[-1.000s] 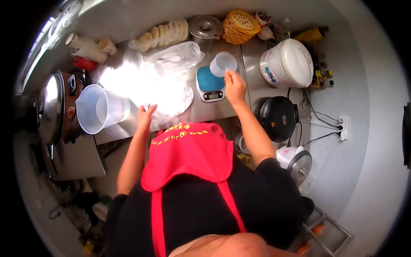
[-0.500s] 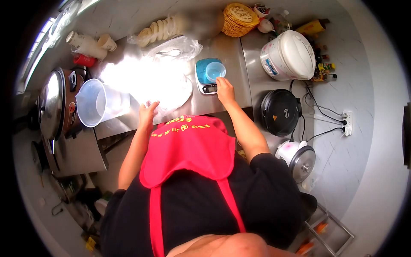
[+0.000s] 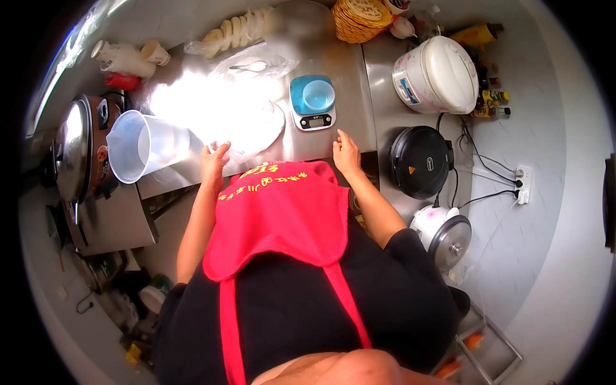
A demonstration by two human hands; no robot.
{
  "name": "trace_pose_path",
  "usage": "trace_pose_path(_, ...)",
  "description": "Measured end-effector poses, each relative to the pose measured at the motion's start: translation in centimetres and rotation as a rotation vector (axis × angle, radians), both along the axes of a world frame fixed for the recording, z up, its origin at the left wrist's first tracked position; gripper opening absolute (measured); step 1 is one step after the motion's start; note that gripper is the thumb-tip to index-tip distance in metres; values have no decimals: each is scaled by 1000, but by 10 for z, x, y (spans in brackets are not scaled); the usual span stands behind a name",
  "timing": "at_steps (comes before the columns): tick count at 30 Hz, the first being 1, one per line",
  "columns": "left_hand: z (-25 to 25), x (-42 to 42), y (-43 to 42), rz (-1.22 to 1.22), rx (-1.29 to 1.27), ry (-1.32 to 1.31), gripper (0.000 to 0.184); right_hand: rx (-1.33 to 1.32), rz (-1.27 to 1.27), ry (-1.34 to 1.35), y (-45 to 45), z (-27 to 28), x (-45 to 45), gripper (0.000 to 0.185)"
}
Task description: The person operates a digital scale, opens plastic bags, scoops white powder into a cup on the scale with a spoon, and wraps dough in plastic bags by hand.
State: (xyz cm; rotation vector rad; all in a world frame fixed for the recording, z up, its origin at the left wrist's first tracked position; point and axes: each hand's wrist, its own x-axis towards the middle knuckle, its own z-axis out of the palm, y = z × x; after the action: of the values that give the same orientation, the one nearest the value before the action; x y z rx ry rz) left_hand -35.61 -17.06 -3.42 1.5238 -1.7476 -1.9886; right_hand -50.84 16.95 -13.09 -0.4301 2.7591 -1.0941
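On the steel counter (image 3: 350,96) stands a kitchen scale (image 3: 313,121) with a blue top and a small display. A small clear bowl (image 3: 319,96) sits on it. My right hand (image 3: 346,154) is open just below and right of the scale, touching neither scale nor bowl. My left hand (image 3: 213,162) is open at the counter's front edge, thumb and forefinger apart, with nothing visible in it. It lies close to a round white item (image 3: 268,133), largely washed out by glare; I cannot tell whether they touch. A clear plastic measuring jug (image 3: 131,147) stands left of that hand.
Bagged round flat pieces (image 3: 234,33), a spoon (image 3: 255,66) and a wicker basket (image 3: 354,29) line the back. At left is a lidded cooker (image 3: 77,147); at right, a white rice cooker (image 3: 427,77), a black electric griddle (image 3: 420,162) and a smaller pot (image 3: 443,234), with cords nearby.
My right hand has let go of the small bowl on the scale and drawn back toward my body. My left hand has shifted slightly left, and its fingers have spread.
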Motion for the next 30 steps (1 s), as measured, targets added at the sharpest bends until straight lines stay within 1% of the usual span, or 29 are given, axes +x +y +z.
trace_pose_path(2, -5, 1, 0, 8, -1, -8, 56, 47, -8, -33, 6, -7, 4, 43)
trace_pose_path(4, -4, 0, 0, 18, -6, -14, 59, 114, 50, -26, 4, -4, 2, 55)
trace_pose_path(5, -4, 0, 0, 27, -1, -11, 61, 113, 47, -28, 0, -3, -1, 55)
trace_pose_path(7, -3, -2, -1, 33, 2, -11, 63, 192, 83, -42, -11, -3, -8, 67)
trace_pose_path(8, -2, -3, -1, 33, -4, -15, 64, 190, 81, -44, -15, -3, -11, 67)
trace_pose_path(10, 3, -6, -1, 33, -14, -19, 65, 230, 124, -87, -22, -1, -15, 74)
trace_pose_path(13, 4, -7, -1, 34, -11, -29, 67, 289, 147, -104, -28, 0, -17, 78)
trace_pose_path(15, -3, -7, -2, 108, -87, 11, 50, 306, 152, -120, -30, 3, -18, 79)
trace_pose_path(18, -6, -7, -3, 127, -70, 24, 48, 357, 168, -154, -33, 11, -18, 81)
trace_pose_path(28, -7, -5, -4, 146, -35, 68, 47, 473, 204, -226, -39, 16, -20, 84)
trace_pose_path(30, -12, -1, -7, 131, -2, 53, 51, 483, 201, -221, -39, 15, -19, 84)
